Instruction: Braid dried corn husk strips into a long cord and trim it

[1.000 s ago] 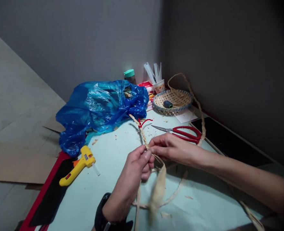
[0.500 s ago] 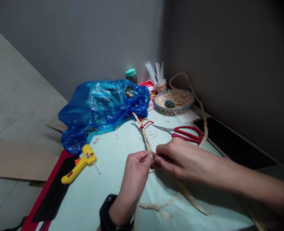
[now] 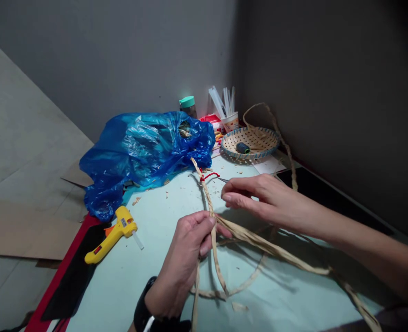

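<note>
Yellow against the pale bench (image 3: 110, 290), a glue gun (image 3: 114, 237) lies at the left, overlapping a flat black thing (image 3: 68, 281) too dark to identify. Next comes a blue bag (image 3: 148, 147), its contents mostly hidden. The left hand (image 3: 193, 233), in front of it, has its grip clamped on the braid (image 3: 207, 196) where the plaited part gives way to loose strands; its lower fingers are partly covered. From there the braid runs away toward the bag, with red cord (image 3: 211, 174) tied near the far end; whether that end touches the bag I cannot tell. Half a second ago both hands pinched close together here; now the right one has come off, so the left grip alone keeps the last crossing, probably a gap between two passes. A short strand (image 3: 216, 263) now hangs down and a long strand (image 3: 259, 241) lies spread to the right; its meeting with the piece leaving the lower edge is unclear. The right hand (image 3: 271, 196) hovers, thumb and fingers apart, nothing visible between them. It now covers the scissors (image 3: 221, 180) except the blade tip. Behind are a basket (image 3: 255, 156) and, farthest right, a dark slab (image 3: 314, 186), partly hidden by the forearm.
</note>
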{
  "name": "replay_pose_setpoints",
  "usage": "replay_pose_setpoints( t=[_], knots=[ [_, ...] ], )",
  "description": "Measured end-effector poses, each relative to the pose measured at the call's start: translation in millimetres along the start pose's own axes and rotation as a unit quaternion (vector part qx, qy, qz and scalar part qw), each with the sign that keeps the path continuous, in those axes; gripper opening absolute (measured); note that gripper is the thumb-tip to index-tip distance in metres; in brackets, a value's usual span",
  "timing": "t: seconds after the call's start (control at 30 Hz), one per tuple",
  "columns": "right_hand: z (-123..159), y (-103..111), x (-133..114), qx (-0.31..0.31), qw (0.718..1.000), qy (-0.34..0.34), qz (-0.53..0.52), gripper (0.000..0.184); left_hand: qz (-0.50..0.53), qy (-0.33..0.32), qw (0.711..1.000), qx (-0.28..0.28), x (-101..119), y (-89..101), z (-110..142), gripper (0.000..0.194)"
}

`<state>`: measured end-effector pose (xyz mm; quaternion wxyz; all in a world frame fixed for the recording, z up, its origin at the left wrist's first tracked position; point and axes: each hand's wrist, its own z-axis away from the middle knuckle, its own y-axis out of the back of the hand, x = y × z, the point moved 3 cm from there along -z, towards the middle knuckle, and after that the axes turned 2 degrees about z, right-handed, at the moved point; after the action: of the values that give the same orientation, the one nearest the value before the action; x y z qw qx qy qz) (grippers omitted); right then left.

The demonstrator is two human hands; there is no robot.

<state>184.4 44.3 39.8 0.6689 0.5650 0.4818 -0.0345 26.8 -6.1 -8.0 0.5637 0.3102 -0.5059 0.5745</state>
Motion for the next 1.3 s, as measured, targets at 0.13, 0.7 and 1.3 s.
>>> replay_pose_setpoints(
  t=[0.13, 0.7, 1.3],
  knots=[
    [-5.5, -26.9, 8.5, -0.146, 0.961, -0.013, -0.236, 0.033, 0.035, 0.002, 0.999, -0.018, 2.7, -2.6, 0.3, 0.023],
    [-8.5, -44.8, 16.2, -0.157, 0.902, -0.108, -0.388, 0.043, 0.031, -0.019, 0.999, -0.02, 2.5, -5.1, 5.0, 0.037],
    [-5.6, -42.6, 13.9, -0.229, 0.917, -0.031, -0.324, 0.03, 0.04, -0.046, 0.998, -0.02, -3.8, -2.0, 3.9, 0.053]
  ],
)
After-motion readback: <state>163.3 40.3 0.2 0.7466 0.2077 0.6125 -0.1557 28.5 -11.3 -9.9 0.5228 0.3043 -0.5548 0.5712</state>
